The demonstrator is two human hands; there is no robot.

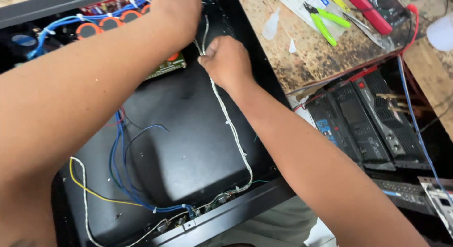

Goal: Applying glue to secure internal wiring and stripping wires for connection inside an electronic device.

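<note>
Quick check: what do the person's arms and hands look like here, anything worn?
Both forearms are bare as far as the frame shows: no sleeves, gloves, watch or bands. The left hand is mostly cut off at the top edge, so its fingers can't be checked. The right hand shows no rings or wraps on its visible side. A dark mark, too cropped to identify, sits at the bottom left edge.

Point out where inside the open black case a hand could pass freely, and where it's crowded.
Free: the bare case floor between the blue wires and the white bundle. Crowded: the far corner, where the left hand and right hand meet at the circuit board, and the front edge, where wires gather.
</note>
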